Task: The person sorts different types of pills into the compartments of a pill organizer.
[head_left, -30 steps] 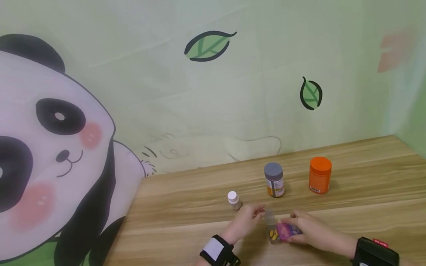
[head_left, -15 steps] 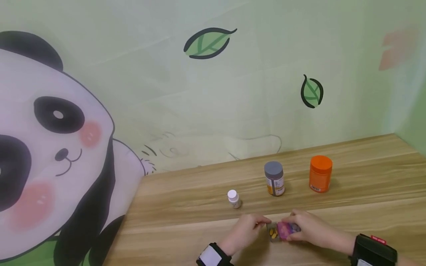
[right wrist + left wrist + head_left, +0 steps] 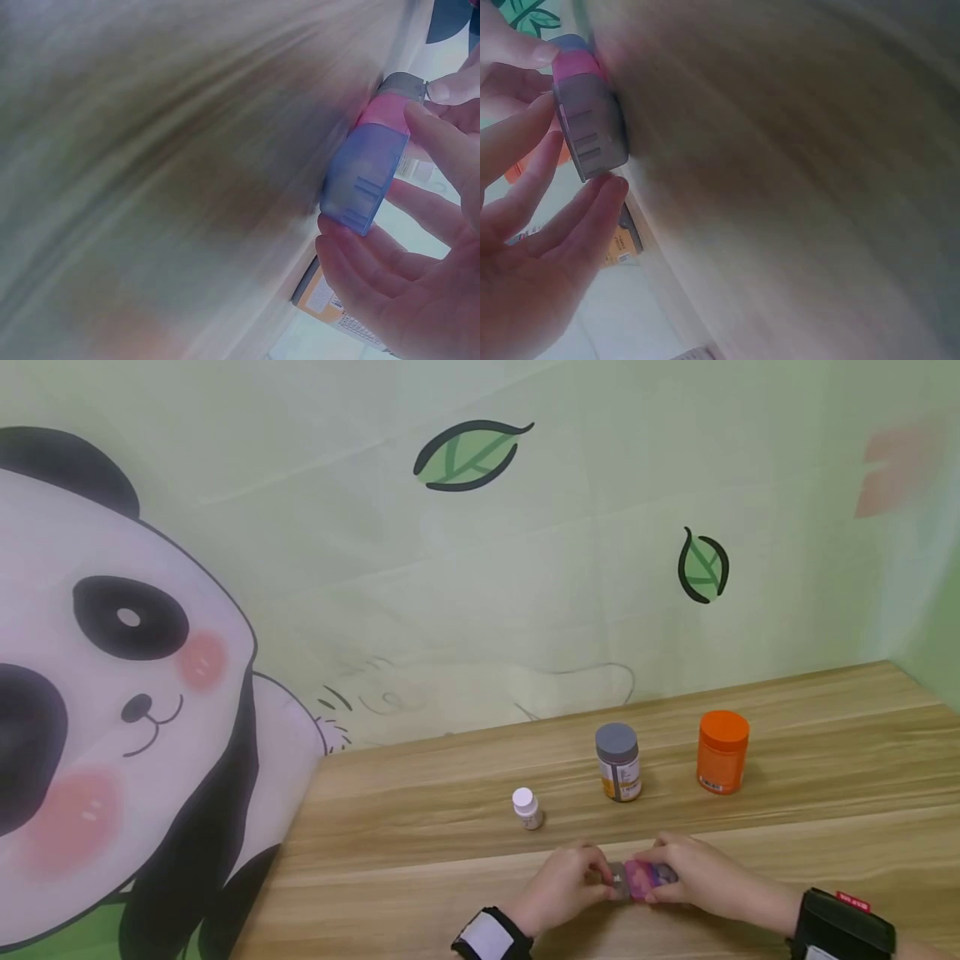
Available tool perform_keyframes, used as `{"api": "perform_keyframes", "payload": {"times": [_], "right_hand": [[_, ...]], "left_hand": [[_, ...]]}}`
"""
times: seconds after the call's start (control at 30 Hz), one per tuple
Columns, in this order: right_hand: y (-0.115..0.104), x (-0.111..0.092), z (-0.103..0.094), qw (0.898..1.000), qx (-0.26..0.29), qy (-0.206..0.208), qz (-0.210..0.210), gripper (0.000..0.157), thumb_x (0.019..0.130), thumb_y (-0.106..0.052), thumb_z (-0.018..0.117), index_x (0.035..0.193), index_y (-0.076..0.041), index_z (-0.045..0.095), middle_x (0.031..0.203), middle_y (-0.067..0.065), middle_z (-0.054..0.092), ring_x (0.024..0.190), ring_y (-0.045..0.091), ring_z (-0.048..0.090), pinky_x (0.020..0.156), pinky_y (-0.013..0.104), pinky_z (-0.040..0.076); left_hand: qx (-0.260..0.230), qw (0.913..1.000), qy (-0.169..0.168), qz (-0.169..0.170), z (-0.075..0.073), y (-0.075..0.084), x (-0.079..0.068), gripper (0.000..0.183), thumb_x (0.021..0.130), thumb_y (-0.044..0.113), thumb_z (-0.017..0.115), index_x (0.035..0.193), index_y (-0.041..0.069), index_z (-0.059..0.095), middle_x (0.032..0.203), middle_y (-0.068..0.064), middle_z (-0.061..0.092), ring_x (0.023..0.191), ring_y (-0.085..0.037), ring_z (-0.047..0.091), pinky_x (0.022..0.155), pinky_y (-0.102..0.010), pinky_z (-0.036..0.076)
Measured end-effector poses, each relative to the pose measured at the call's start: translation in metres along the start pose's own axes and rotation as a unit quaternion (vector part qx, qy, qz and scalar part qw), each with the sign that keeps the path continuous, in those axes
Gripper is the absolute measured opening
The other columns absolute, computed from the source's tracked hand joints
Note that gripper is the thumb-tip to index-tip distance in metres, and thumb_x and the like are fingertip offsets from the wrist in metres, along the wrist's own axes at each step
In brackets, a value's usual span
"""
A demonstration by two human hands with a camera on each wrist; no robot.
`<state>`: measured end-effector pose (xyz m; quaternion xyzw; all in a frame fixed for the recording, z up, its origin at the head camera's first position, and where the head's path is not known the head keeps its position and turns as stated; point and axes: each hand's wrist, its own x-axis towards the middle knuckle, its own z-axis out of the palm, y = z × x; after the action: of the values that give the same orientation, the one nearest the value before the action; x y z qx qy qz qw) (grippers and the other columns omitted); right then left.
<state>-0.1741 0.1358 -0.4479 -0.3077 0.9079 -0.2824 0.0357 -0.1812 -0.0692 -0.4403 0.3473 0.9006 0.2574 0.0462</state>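
A small pill organizer (image 3: 640, 880) with grey, pink and blue compartments lies on the wooden table between both hands. My left hand (image 3: 566, 881) has its fingers and thumb curled about the grey compartment (image 3: 592, 124), whose lid now lies down over it. From the other side, my right hand (image 3: 701, 877) grips the box by its pink and blue part. In the right wrist view, the thumb and fingers reach around the blue compartment (image 3: 364, 180). Part of the box is hidden behind the fingers in the head view.
Behind the hands stand a small white bottle (image 3: 527, 810), a grey-lidded jar (image 3: 618, 764) and an orange jar (image 3: 722, 753). The wooden table (image 3: 390, 827) ends at a green wall cloth (image 3: 337, 543) with a printed panda and leaves.
The left hand has brought the upright clear lid down over the grey compartment, covering the yellow pills that showed inside. The right hand has kept its grip on the box.
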Motion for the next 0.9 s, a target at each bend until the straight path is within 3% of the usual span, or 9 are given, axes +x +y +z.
{"api": "perform_keyframes", "payload": {"times": [0.23,0.33,0.57,0.9], "right_hand": [[0.0014,0.0016,-0.0007,1.0,0.009,-0.013,0.005,0.046,0.07,-0.036,0.07,0.102,-0.003,0.065,0.083,-0.005,0.051,0.069,0.003,0.045,0.057,0.021,0.041],[0.0018,0.0015,-0.0005,1.0,0.011,-0.016,-0.001,0.047,0.07,-0.036,0.069,0.103,-0.002,0.065,0.082,-0.006,0.05,0.067,0.002,0.043,0.055,0.019,0.039],[0.0028,0.0009,-0.0005,1.0,0.011,-0.007,-0.013,0.045,0.07,-0.033,0.07,0.102,-0.001,0.065,0.081,-0.007,0.049,0.065,0.001,0.041,0.054,0.018,0.038],[0.0049,0.0008,0.0013,1.0,0.014,-0.005,-0.006,0.045,0.07,-0.036,0.07,0.101,-0.003,0.066,0.081,-0.008,0.049,0.066,0.001,0.042,0.055,0.018,0.038]], "left_hand": [[-0.113,0.9912,-0.025,-0.064,0.0025,-0.0065,0.0047,0.017,0.072,0.01,0.071,0.073,0.006,0.055,0.067,0.006,0.056,0.055,0.006,0.043,0.049,-0.011,0.038],[-0.137,0.9863,-0.032,-0.086,0.0019,-0.0057,0.0048,0.019,0.072,0.009,0.072,0.074,0.006,0.053,0.061,0.008,0.051,0.05,0.004,0.04,0.044,-0.012,0.035],[-0.131,0.9857,-0.036,-0.099,0.0002,-0.0016,0.0049,0.021,0.071,0.01,0.072,0.074,0.007,0.052,0.055,0.01,0.041,0.046,0.002,0.035,0.041,-0.014,0.031],[-0.105,0.9892,-0.034,-0.096,0.0018,-0.0005,0.0062,0.021,0.071,0.01,0.072,0.074,0.007,0.052,0.057,0.01,0.043,0.048,0.002,0.037,0.043,-0.013,0.033]]}}
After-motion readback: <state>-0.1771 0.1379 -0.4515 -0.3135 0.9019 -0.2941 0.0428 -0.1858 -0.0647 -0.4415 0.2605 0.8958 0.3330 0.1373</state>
